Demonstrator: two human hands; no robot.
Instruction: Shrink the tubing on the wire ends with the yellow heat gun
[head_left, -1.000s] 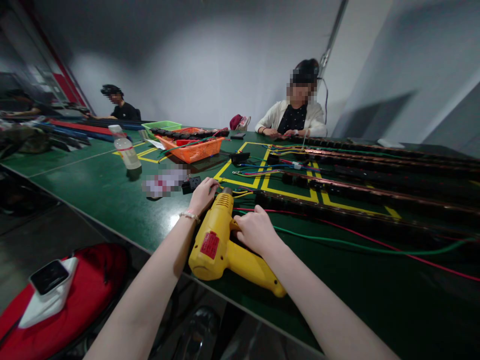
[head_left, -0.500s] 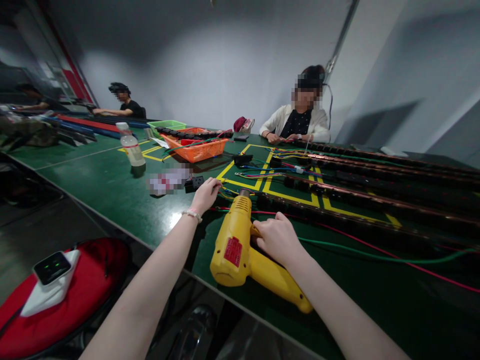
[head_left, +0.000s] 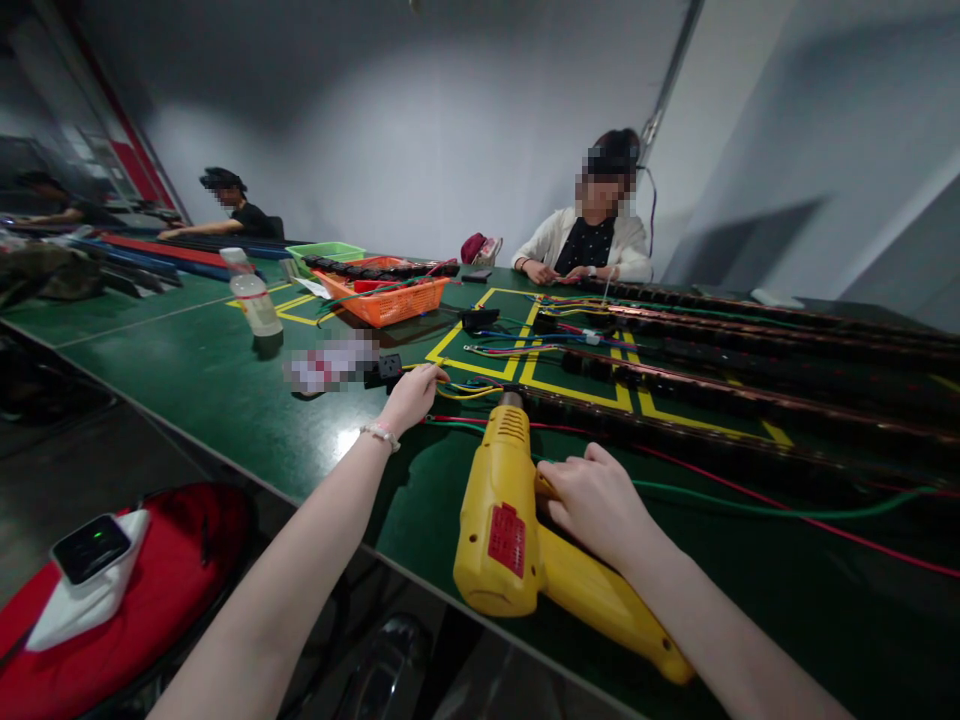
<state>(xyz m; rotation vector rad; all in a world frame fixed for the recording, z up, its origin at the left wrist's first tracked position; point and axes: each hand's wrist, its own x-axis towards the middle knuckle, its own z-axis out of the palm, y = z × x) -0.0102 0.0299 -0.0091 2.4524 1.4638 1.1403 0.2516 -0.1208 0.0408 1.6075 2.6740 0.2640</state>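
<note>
Head view: with the right hand [head_left: 600,500], curling fingers around the trigger [head_left: 545,484] of the yellow heat gun [head_left: 496,535] over the green worktop [head_left: 180,370]; with the left hand [head_left: 411,397], pinching thin wires [head_left: 469,393] between fingers, just beside the black connector [head_left: 388,370]

Single head cam, worn by the person, aimed forward and down across the green table [head_left: 180,350] from its near edge. Left hand [head_left: 414,395] and right hand [head_left: 596,495] sit close, mid-frame. Far side (wide view) reaches the person opposite [head_left: 589,240] and grey wall [head_left: 420,130].
</note>
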